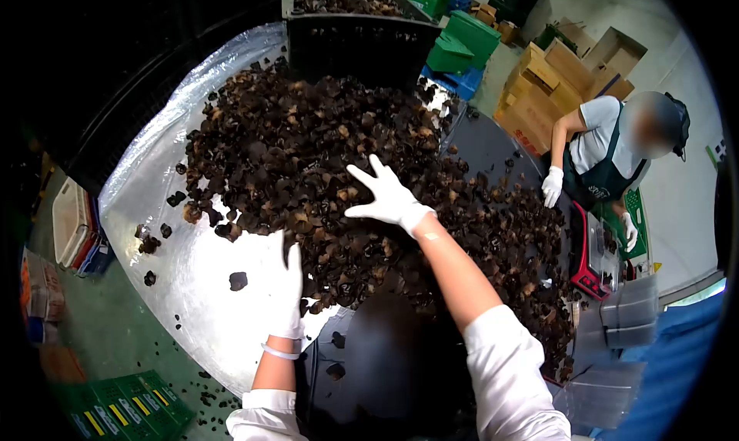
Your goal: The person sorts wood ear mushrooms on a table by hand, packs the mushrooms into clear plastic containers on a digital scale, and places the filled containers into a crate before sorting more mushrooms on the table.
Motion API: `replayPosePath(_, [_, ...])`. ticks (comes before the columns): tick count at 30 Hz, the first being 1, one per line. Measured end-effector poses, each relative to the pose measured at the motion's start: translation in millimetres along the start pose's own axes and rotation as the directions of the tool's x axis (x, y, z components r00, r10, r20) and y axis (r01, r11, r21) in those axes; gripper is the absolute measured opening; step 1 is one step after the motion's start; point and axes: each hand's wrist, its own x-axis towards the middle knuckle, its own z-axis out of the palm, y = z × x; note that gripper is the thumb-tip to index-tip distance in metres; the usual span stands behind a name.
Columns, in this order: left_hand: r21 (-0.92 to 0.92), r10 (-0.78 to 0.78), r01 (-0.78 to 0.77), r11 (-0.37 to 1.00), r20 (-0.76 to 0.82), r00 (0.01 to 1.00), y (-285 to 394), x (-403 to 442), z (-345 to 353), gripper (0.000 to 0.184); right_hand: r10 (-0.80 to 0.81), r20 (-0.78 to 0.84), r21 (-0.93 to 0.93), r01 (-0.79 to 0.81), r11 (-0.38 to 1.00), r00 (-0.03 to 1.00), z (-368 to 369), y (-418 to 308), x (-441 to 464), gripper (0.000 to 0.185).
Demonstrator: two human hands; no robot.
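Observation:
A broad heap of dark wood ear mushrooms point(308, 145) covers much of the metal table point(188, 287). My right hand point(389, 197), in a white glove, reaches over the middle of the heap with its fingers spread; nothing shows in its grasp. At the heap's near left edge is my left hand point(287, 291), also gloved, its fingers stretched out and seen partly edge-on. It appears to hold nothing. One loose mushroom piece point(239, 281) lies on the bare metal left of that hand.
A black crate point(362, 48) of mushrooms stands at the table's far side. At right, a co-worker point(608, 145) in gloves and apron stands by a red scale point(589, 248) and clear plastic tubs point(631, 310). Cardboard boxes point(539, 95) and a green crate point(127, 410) are on the floor.

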Motion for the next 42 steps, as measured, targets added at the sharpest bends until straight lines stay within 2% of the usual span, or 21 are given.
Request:
replayPosePath(1, [0.106, 0.096, -0.092, 0.99, -0.039, 0.995, 7.1, -4.5, 10.0, 0.046, 0.032, 0.001, -0.062, -0.032, 0.998, 0.999, 11.5, -5.8, 7.9, 0.093])
replayPosePath(3, [-0.182, 0.035, -0.014, 0.983, 0.113, 0.993, 27.0, -9.2, 24.3, 0.045, 0.009, 0.116, -0.039, -0.005, 0.999, 0.993, 25.6, -1.7, 10.9, 0.09])
replayPosePath(5, [-0.433, 0.007, 0.06, 0.899, 0.152, 0.988, 56.2, -21.4, 38.5, 0.045, -0.055, 0.174, 0.041, 0.049, 0.998, 0.983, 23.6, 6.4, -3.0, 0.085])
replayPosePath(6, [-0.494, 0.045, 0.034, 0.869, 0.147, 0.988, 59.6, -31.8, 51.9, 0.046, -0.099, 0.165, 0.057, 0.09, 0.994, 0.981, 24.4, 15.8, -10.6, 0.081])
replayPosePath(7, [-0.529, 0.028, 0.077, 0.845, 0.188, 0.982, 70.0, -41.7, 60.2, 0.046, -0.098, 0.226, 0.117, 0.073, 0.99, 0.969, 19.7, 24.2, -21.5, 0.076])
replayPosePath(9, [-0.579, -0.028, 0.149, 0.801, 0.214, 0.977, 97.3, -63.1, 68.3, 0.045, -0.058, 0.306, 0.119, 0.022, 0.993, 0.95, 10.2, 36.1, -47.8, 0.071])
replayPosePath(11, [-0.594, 0.031, 0.103, 0.798, 0.211, 0.977, 112.5, -84.3, 77.1, 0.046, -0.085, 0.328, 0.176, 0.027, 0.984, 0.941, 2.8, 51.2, -77.7, 0.067])
replayPosePath(13, [-0.614, 0.044, 0.145, 0.776, 0.281, 0.959, 122.9, -106.2, 83.2, 0.046, -0.02, 0.388, 0.113, -0.026, 0.993, 0.921, -1.9, 64.1, -107.7, 0.064])
replayPosePath(18, [-0.695, 0.156, 0.195, 0.692, 0.408, 0.9, 155.0, -155.7, 93.3, 0.047, 0.089, 0.376, 0.082, -0.129, 0.988, 0.922, -33.4, 74.6, -189.4, 0.065])
replayPosePath(21, [-0.639, 0.222, 0.175, 0.749, 0.491, 0.842, 174.9, -188.9, 100.2, 0.049, 0.182, 0.33, -0.04, -0.179, 0.983, 0.926, -44.6, 84.6, -240.3, 0.067])
replayPosePath(23, [-0.637, 0.321, 0.103, 0.764, 0.513, 0.796, 183.7, -201.6, 106.4, 0.049, 0.259, 0.262, -0.091, -0.243, 0.966, 0.93, -50.1, 86.9, -276.7, 0.067])
replayPosePath(25, [-0.691, 0.49, -0.03, 0.722, 0.481, 0.727, 195.4, -208.4, 110.0, 0.05, 0.288, 0.03, -0.149, -0.28, 0.948, 0.957, -49.0, 94.1, -312.3, 0.065])
replayPosePath(26, [-0.713, 0.56, -0.07, 0.698, 0.483, 0.673, 201.5, -211.0, 106.6, 0.05, 0.334, -0.078, -0.154, -0.342, 0.927, 0.939, -47.2, 96.3, -329.8, 0.068])
replayPosePath(27, [-0.714, 0.632, -0.148, 0.684, 0.479, 0.609, 203.7, -213.9, 106.0, 0.051, 0.437, -0.084, -0.2, -0.445, 0.873, 0.895, -51.1, 85.6, -343.7, 0.073])
replayPosePath(30, [-0.687, 0.659, -0.144, 0.713, 0.585, 0.473, 202.0, -228.2, 101.7, 0.058, 0.552, -0.215, 0.026, -0.56, 0.828, 0.806, -16.6, 81.5, -382.7, 0.08])
replayPosePath(31, [-0.692, 0.701, -0.216, 0.689, 0.562, 0.439, 195.2, -231.9, 96.1, 0.06, 0.562, -0.282, 0.058, -0.571, 0.819, 0.777, -0.7, 78.1, -397.0, 0.081])
replayPosePath(33, [-0.591, 0.709, -0.392, 0.705, 0.6, 0.369, 180.9, -237.5, 79.8, 0.062, 0.631, -0.295, 0.116, -0.628, 0.769, 0.718, 16.9, 54.5, -420.8, 0.082])
replayPosePath(35, [-0.537, 0.748, -0.539, 0.649, 0.581, 0.322, 165.9, -237.3, 66.1, 0.06, 0.592, -0.352, 0.224, -0.549, 0.806, 0.725, 46.8, 43.0, -445.7, 0.08])
replayPosePath(37, [-0.418, 0.749, -0.692, 0.589, 0.605, 0.271, 154.4, -236.4, 45.2, 0.059, 0.576, -0.408, 0.192, -0.55, 0.812, 0.708, 71.9, 24.7, -468.4, 0.077])
replayPosePath(38, [-0.426, 0.764, -0.703, 0.569, 0.59, 0.26, 146.1, -238.0, 37.1, 0.058, 0.602, -0.421, 0.153, -0.601, 0.784, 0.679, 73.9, 3.0, -478.1, 0.076])
replayPosePath(42, [-0.427, 0.801, -0.789, 0.442, 0.584, 0.132, 114.4, -259.3, 5.7, 0.042, 0.522, -0.51, 0.084, -0.564, 0.822, 0.684, 121.5, -39.9, -509.7, 0.067])
